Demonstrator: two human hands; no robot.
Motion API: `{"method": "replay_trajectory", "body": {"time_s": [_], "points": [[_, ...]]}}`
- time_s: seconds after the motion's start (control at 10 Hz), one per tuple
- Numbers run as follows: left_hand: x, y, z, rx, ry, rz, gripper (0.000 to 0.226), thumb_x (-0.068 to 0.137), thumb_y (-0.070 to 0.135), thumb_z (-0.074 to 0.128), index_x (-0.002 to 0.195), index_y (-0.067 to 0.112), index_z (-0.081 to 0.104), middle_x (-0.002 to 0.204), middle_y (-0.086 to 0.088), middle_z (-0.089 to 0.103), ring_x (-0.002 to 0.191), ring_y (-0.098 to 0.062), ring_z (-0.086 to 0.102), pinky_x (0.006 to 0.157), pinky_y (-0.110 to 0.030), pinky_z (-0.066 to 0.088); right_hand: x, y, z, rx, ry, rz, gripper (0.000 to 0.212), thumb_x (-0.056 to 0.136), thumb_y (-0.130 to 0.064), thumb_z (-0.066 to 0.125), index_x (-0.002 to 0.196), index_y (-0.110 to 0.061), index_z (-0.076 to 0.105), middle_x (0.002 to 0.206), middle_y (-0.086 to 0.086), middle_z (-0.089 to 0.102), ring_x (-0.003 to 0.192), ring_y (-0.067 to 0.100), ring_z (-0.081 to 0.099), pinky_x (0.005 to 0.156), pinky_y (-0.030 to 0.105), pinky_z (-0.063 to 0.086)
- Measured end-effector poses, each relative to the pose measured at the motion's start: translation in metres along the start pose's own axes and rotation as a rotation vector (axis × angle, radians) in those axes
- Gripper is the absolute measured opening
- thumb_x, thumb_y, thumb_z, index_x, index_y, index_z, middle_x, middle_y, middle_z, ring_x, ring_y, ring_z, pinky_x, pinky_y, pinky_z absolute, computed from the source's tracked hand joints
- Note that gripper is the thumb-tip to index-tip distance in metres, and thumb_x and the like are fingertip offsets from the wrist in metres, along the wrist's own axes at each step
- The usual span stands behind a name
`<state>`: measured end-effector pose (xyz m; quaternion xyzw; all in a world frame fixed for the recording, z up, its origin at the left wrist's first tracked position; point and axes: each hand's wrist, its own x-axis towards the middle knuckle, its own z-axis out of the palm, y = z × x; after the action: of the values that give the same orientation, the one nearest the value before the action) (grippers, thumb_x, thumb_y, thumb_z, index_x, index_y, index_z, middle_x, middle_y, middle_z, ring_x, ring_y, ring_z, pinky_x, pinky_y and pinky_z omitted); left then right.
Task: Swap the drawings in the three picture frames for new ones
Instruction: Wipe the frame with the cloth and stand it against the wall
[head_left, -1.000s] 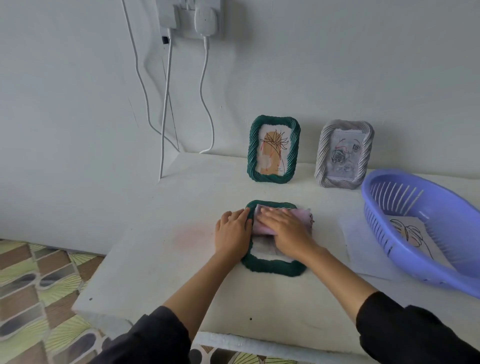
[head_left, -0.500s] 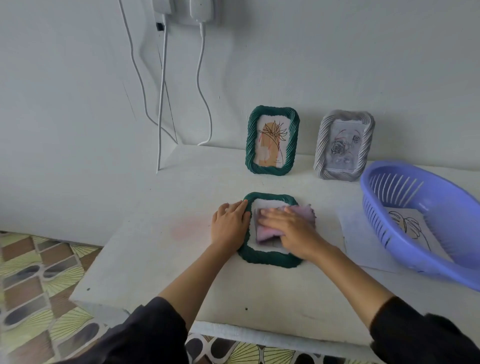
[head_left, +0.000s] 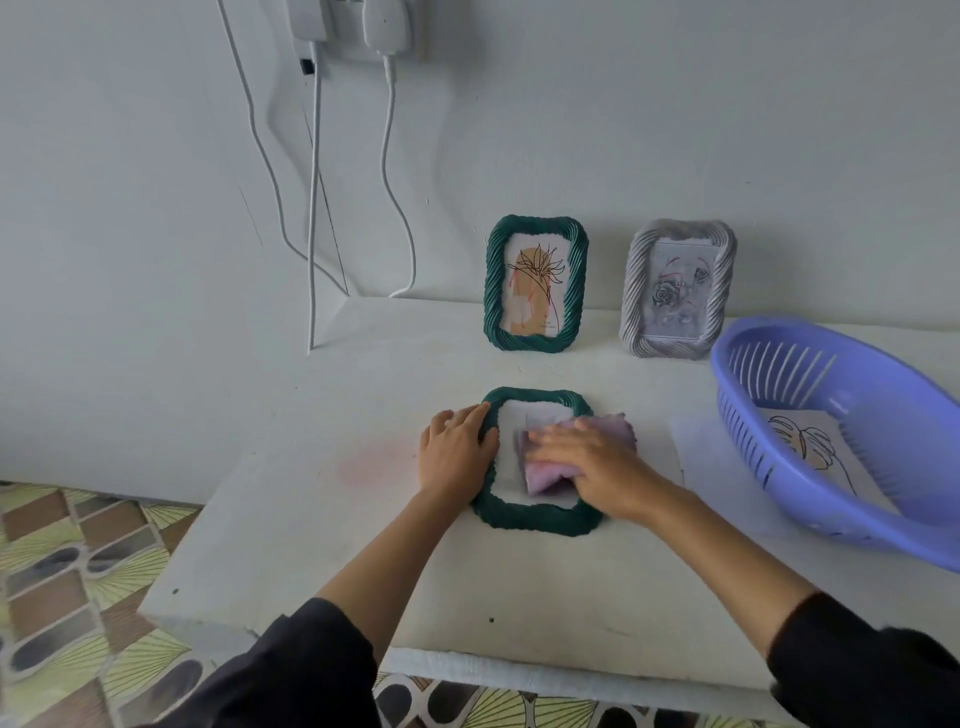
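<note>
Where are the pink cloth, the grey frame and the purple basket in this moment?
pink cloth (head_left: 615, 431): head view, on its upper right corner, clear of the hand.
grey frame (head_left: 635, 296): head view, on its twisted left border.
purple basket (head_left: 852, 527): head view, on its near outer wall.

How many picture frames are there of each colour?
Green: 2, the standing green frame and the flat green frame
Grey: 1, the grey frame
Total: 3
</note>
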<state>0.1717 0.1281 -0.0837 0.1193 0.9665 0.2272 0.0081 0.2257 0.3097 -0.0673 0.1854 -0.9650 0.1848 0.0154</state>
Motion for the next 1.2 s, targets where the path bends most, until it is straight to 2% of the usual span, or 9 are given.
{"method": "replay_trajectory", "body": {"time_s": [0.1, 0.3, 0.5, 0.7, 0.8, 0.9, 1.0, 1.1, 1.2], "points": [[0.001, -0.001, 0.001, -0.001, 0.005, -0.003, 0.046, 0.098, 0.036, 0.033, 0.143, 0.026, 0.034, 0.148, 0.005, 0.040, 0.139, -0.025, 0.027, 0.113, -0.037, 0.022, -0.030, 0.008, -0.007, 0.021, -0.091, -0.098, 0.063, 0.080, 0.015, 0.038, 0.126, -0.024, 0.056, 0.142, -0.012, 0.043, 0.134, -0.001, 0.030, 0.115, 0.019, 0.008], [0.000, 0.000, 0.001, -0.006, 0.004, 0.006, 0.046, 0.099, 0.036, 0.032, 0.143, 0.026, 0.034, 0.148, 0.005, 0.040, 0.138, -0.024, 0.027, 0.113, -0.037, 0.022, 0.006, 0.018, -0.032, -0.003, 0.060, 0.070, 0.054, 0.084, 0.015, 0.037, 0.107, -0.021, 0.069, 0.127, -0.009, 0.061, 0.129, 0.010, 0.044, 0.116, 0.026, 0.014], [0.001, -0.002, 0.001, 0.001, 0.003, 0.011, 0.046, 0.099, 0.036, 0.032, 0.144, 0.027, 0.034, 0.149, 0.007, 0.039, 0.138, -0.023, 0.027, 0.112, -0.034, 0.022, 0.026, -0.013, 0.006, 0.004, 0.056, -0.050, 0.047, 0.089, 0.009, 0.037, 0.112, -0.019, 0.066, 0.138, -0.002, 0.051, 0.136, 0.010, 0.035, 0.116, 0.021, 0.007], [0.002, -0.002, 0.000, 0.007, -0.001, 0.015, 0.045, 0.099, 0.036, 0.030, 0.144, 0.028, 0.034, 0.149, 0.007, 0.039, 0.137, -0.023, 0.027, 0.112, -0.035, 0.022, -0.025, -0.007, -0.001, 0.071, -0.081, -0.146, 0.061, 0.080, 0.015, 0.037, 0.127, -0.019, 0.056, 0.142, -0.009, 0.043, 0.129, -0.007, 0.026, 0.104, -0.001, -0.003], [0.001, -0.001, -0.001, -0.003, -0.005, 0.026, 0.045, 0.100, 0.036, 0.029, 0.143, 0.027, 0.034, 0.149, 0.007, 0.039, 0.138, -0.023, 0.027, 0.112, -0.036, 0.022, -0.027, 0.003, -0.014, 0.031, -0.069, -0.065, 0.060, 0.081, 0.014, 0.037, 0.123, -0.022, 0.060, 0.137, -0.012, 0.050, 0.128, -0.004, 0.033, 0.111, 0.009, 0.006], [0.003, 0.000, -0.004, -0.063, -0.046, -0.008, 0.045, 0.099, 0.036, 0.030, 0.144, 0.027, 0.034, 0.150, 0.005, 0.037, 0.139, -0.024, 0.025, 0.113, -0.038, 0.021, -0.017, 0.005, -0.028, 0.254, 0.033, 0.155, 0.056, 0.085, 0.015, 0.038, 0.121, -0.023, 0.060, 0.124, -0.013, 0.059, 0.124, 0.004, 0.047, 0.106, 0.013, 0.028], [0.003, 0.010, -0.015, -0.248, 0.033, -0.067, 0.051, 0.098, 0.040, 0.038, 0.144, 0.020, 0.034, 0.151, -0.004, 0.031, 0.140, -0.027, 0.022, 0.114, -0.040, 0.022, -0.005, -0.010, -0.052, 0.654, 0.339, 0.339, 0.031, 0.092, 0.002, 0.044, 0.110, -0.019, 0.058, 0.118, -0.004, 0.061, 0.110, 0.026, 0.060, 0.096, 0.031, 0.046], [-0.002, 0.033, -0.027, -0.682, 0.026, -0.039, 0.061, 0.087, 0.056, 0.047, 0.128, 0.012, 0.054, 0.132, -0.014, 0.050, 0.125, -0.026, 0.043, 0.106, -0.040, 0.034, 0.007, -0.030, -0.071, 1.112, 0.488, 0.498, 0.017, 0.091, -0.002, 0.047, 0.094, -0.017, 0.055, 0.098, -0.002, 0.062, 0.097, 0.020, 0.058, 0.077, 0.028, 0.044], [-0.011, 0.052, -0.035, -1.255, -0.343, -0.061, 0.069, 0.085, 0.063, 0.041, 0.116, 0.004, 0.059, 0.118, -0.016, 0.064, 0.108, -0.026, 0.062, 0.098, -0.037, 0.048, 0.016, -0.046, -0.065, 1.456, 0.316, 0.544, 0.016, 0.090, -0.005, 0.047, 0.103, -0.009, 0.057, 0.092, 0.006, 0.065, 0.089, 0.021, 0.062, 0.071, 0.029, 0.047]]}}
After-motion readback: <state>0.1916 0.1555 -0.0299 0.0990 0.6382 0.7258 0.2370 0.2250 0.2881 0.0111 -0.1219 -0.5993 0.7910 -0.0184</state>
